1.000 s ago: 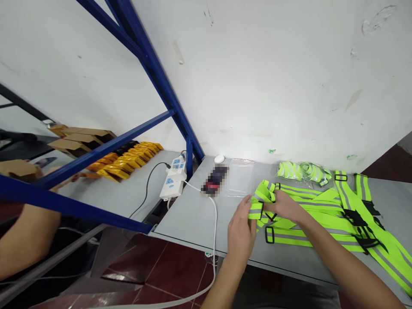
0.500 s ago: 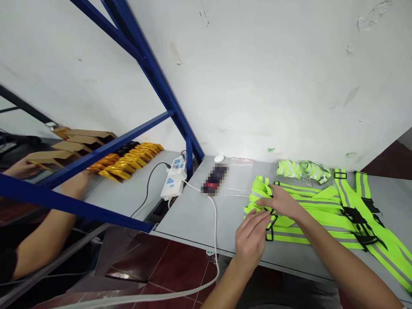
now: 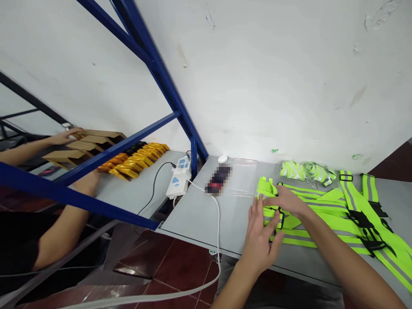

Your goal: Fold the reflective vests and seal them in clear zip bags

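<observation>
A folded bundle of neon-yellow reflective strap (image 3: 265, 185) with a grey stripe lies at the left end of the spread straps. My right hand (image 3: 289, 201) grips the bundle from the right, thumb and fingers closed on it. My left hand (image 3: 260, 242) reaches in from the front with its fingers extended and apart, the fingertips resting on the bundle's near left side. To the right, more reflective straps (image 3: 325, 231) lie flat with black buckles (image 3: 362, 219). Part of the bundle is hidden beneath my fingers.
Clear plastic bags (image 3: 243, 178) lie left of the bundle; bagged straps (image 3: 304, 171) sit by the wall. A blurred-out phone-like object (image 3: 219, 180), white cable (image 3: 218, 240) and power strip (image 3: 178, 178) are further left. Beyond the blue frame (image 3: 161, 73), another person's arms reach among cardboard boxes (image 3: 86, 148) and yellow packets (image 3: 138, 161).
My left hand's fingers have spread and moved up onto the bundle's left side. My right hand keeps its hold. The other person's far hand has moved further back over the boxes.
</observation>
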`<action>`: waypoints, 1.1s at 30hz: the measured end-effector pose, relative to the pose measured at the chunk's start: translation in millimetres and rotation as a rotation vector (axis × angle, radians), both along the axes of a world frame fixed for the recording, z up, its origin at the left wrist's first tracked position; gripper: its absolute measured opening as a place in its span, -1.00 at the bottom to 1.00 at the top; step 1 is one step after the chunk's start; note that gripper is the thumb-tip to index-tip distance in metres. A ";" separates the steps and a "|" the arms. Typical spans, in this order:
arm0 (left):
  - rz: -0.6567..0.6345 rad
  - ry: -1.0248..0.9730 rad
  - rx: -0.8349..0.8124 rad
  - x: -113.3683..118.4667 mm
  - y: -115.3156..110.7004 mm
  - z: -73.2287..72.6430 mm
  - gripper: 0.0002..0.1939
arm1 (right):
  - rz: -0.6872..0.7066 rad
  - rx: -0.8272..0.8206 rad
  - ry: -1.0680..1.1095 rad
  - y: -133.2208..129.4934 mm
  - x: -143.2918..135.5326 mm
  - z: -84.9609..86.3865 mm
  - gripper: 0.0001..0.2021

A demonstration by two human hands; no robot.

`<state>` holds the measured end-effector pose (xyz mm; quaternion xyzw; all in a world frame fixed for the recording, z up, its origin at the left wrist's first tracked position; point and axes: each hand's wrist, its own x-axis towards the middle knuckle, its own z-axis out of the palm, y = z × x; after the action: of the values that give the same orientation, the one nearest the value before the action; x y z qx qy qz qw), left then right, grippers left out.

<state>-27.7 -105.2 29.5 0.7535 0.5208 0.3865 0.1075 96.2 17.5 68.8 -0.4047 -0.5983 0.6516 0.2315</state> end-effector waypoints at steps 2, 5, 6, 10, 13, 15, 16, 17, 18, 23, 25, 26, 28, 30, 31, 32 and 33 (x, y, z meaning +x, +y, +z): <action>0.051 -0.173 -0.034 -1.6 2.0 -0.8 -0.61 | 0.038 -0.001 -0.032 2.1 2.2 0.0 -0.78; 0.269 -0.519 -0.094 -1.5 9.3 -2.0 -0.60 | 0.139 0.017 -0.047 4.4 4.2 0.9 -0.72; 0.334 -0.640 -0.136 -1.2 12.1 -1.3 -0.51 | 0.167 0.028 -0.061 5.0 4.5 1.4 -0.69; 0.291 -1.145 -0.492 -0.2 18.8 5.0 0.01 | 0.329 0.139 -0.164 8.3 4.0 4.7 -0.68; 0.117 -1.428 -0.796 1.5 17.9 8.2 -0.04 | 0.512 0.253 -0.224 11.6 1.7 6.3 -0.74; 0.116 -1.516 -0.859 2.4 17.5 8.8 -0.17 | 0.528 0.295 -0.262 12.6 -0.7 5.2 -0.73; 0.144 -1.546 -0.842 2.6 18.3 9.0 -0.23 | 0.482 0.306 -0.277 12.3 -2.2 3.8 -0.67; 0.179 -1.575 -0.811 2.4 19.7 9.2 -0.28 | 0.412 0.306 -0.284 11.5 -3.7 2.2 -0.59; 0.218 -1.604 -0.776 2.0 21.8 9.7 -0.33 | 0.323 0.297 -0.279 10.1 -5.3 0.4 -0.50; 0.474 -1.716 -0.552 -0.5 35.7 12.7 -0.47 | -0.140 0.177 -0.134 -8.3 -9.1 -1.6 -0.62; 0.533 -1.734 -0.446 0.0 39.1 13.1 -0.51 | -0.214 0.206 -0.137 -21.2 -8.1 -0.2 -0.65; 0.546 -1.740 -0.399 0.9 39.8 13.1 -0.52 | -0.203 0.243 -0.161 -28.3 -7.7 -0.1 -0.67; 0.560 -1.753 -0.329 3.4 39.5 13.2 -0.54 | -0.122 0.319 -0.224 -41.3 -8.5 -2.3 -0.72; 0.581 -1.783 -0.302 6.2 37.6 14.3 -0.55 | -0.111 0.380 -0.254 -50.0 -12.1 -7.4 -0.69; 0.595 -1.805 -0.299 7.3 36.4 15.4 -0.56 | -0.131 0.412 -0.260 -52.2 -14.7 -10.8 -0.70; 0.608 -1.831 -0.299 8.0 35.2 16.9 -0.57 | -0.161 0.447 -0.262 -53.2 -17.6 -14.3 -0.75; 0.618 -1.861 -0.296 8.2 34.2 18.6 -0.57 | -0.195 0.486 -0.262 -53.3 -20.5 -17.9 -0.80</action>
<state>-19.5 -71.0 48.2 -0.0403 0.4453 0.7664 0.4612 75.7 -35.8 50.8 -0.4737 -0.7201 0.4059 0.3038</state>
